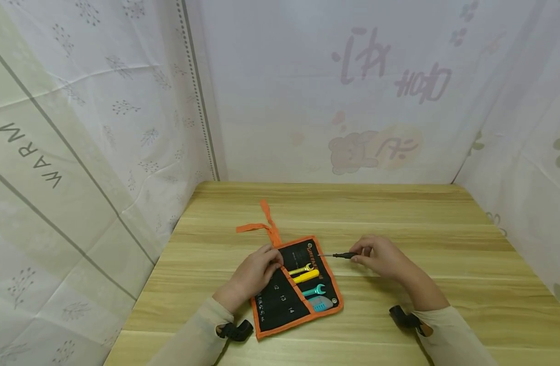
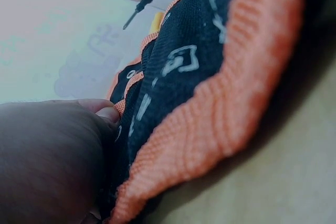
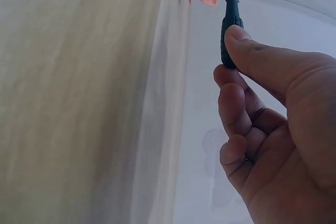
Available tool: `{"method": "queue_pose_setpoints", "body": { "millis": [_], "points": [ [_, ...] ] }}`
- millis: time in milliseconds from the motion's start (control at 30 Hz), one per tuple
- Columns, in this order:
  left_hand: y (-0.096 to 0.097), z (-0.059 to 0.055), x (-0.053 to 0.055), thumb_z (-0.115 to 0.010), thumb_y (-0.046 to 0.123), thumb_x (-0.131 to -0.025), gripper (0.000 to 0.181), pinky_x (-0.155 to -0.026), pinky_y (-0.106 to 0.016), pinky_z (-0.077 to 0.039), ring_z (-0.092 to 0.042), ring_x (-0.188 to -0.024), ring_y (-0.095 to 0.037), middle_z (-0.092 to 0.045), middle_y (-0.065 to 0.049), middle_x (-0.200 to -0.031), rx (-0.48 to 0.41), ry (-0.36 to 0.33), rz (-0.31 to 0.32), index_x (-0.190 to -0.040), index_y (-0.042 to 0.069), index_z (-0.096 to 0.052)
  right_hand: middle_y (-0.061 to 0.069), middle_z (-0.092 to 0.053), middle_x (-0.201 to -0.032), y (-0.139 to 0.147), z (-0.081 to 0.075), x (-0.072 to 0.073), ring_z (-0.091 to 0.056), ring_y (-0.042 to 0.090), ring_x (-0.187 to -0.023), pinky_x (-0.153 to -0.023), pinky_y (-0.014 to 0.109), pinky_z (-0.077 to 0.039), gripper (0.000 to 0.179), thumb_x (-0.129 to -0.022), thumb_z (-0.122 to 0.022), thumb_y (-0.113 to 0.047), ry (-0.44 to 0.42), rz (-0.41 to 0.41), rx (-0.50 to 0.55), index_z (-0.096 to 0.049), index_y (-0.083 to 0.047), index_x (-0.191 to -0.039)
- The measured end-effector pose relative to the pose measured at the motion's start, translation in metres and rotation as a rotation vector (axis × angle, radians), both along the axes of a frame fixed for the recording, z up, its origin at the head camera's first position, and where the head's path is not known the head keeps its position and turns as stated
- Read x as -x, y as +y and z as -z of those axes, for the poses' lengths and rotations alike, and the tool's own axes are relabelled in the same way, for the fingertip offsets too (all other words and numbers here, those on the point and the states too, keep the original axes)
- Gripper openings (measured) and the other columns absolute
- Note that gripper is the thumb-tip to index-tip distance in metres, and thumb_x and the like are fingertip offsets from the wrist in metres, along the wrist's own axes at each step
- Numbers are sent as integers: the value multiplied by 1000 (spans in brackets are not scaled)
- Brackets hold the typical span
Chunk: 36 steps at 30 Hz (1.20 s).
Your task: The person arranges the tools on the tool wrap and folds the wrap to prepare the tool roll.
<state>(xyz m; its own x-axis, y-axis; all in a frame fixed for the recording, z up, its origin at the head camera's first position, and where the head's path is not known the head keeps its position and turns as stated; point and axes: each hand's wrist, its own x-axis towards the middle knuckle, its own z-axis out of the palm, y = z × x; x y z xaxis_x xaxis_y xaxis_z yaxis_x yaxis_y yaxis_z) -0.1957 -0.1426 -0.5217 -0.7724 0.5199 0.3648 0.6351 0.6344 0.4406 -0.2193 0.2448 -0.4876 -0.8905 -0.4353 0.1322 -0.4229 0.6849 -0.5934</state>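
Note:
A black fabric tool roll (image 1: 274, 316) with orange trim lies unrolled on the table. My left hand (image 1: 249, 274) pinches the upper left end of its slanted pocket edge, with thumb and finger at the trim in the left wrist view. To the right, my right hand (image 1: 384, 258) holds a small screwdriver (image 1: 344, 255) by its black handle, thumb against fingertips. Its thin shaft points left, the tip overlapping the roll's right side. From the pockets stick out a yellow wrench (image 1: 302, 270), a yellow-handled tool (image 1: 306, 276), a teal wrench (image 1: 314, 290) and a grey-and-teal tool (image 1: 322, 304).
Orange tie straps (image 1: 271, 229) trail from the roll's top left corner onto the wooden table (image 1: 399, 213). Patterned fabric hangs on both sides and behind, with the back curtain (image 1: 270, 101) meeting the table's far edge. Each wrist wears a black camera mount.

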Motion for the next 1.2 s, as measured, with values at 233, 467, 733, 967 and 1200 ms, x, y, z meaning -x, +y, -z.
{"method": "queue_pose_setpoints", "body": {
  "millis": [233, 467, 733, 967, 1200],
  "points": [
    [0, -1, -1, -71, 6, -101, 14, -72, -26, -53, -55, -81, -5, -55, 10, -99, -1, -3, 4, -105, 20, -67, -16, -65, -93, -11, -4, 6, -58, 8, -79, -65, 29, -49, 13, -92, -84, -22, 19, -45, -19, -79, -29, -101],
    [1, -1, -1, -70, 7, -101, 14, -73, -26, -54, -56, -82, -5, -56, 9, -100, -1, 4, 7, -105, 20, -67, -17, -64, -89, -27, -7, 12, -57, 7, -75, -63, 29, -49, 14, -90, -86, -21, 39, -59, -35, -80, -27, -101],
    [1, -1, 0, -71, 8, -101, 14, -73, -26, -54, -57, -82, -5, -57, 9, -100, -1, 9, 2, -104, 21, -67, -17, -65, -91, -41, -12, 16, -56, 9, -73, -62, 29, -49, 13, -91, -84, -20, 34, -93, -21, -80, -27, -102],
    [1, 1, 0, -73, 8, -100, 15, -73, -26, -54, -57, -82, -4, -57, 9, -100, 0, 9, -4, -104, 21, -67, -16, -65, -91, -51, -12, 19, -55, 12, -69, -58, 28, -48, 12, -92, -84, -20, 28, -107, -8, -80, -26, -102],
    [1, 0, -1, -72, 9, -100, 14, -73, -26, -54, -58, -83, -5, -58, 8, -101, -3, 14, -3, -105, 21, -67, -15, -65, -91, -58, -11, 21, -55, 10, -68, -57, 29, -49, 12, -92, -84, -19, 7, -103, 7, -80, -25, -102]
  ]
}}
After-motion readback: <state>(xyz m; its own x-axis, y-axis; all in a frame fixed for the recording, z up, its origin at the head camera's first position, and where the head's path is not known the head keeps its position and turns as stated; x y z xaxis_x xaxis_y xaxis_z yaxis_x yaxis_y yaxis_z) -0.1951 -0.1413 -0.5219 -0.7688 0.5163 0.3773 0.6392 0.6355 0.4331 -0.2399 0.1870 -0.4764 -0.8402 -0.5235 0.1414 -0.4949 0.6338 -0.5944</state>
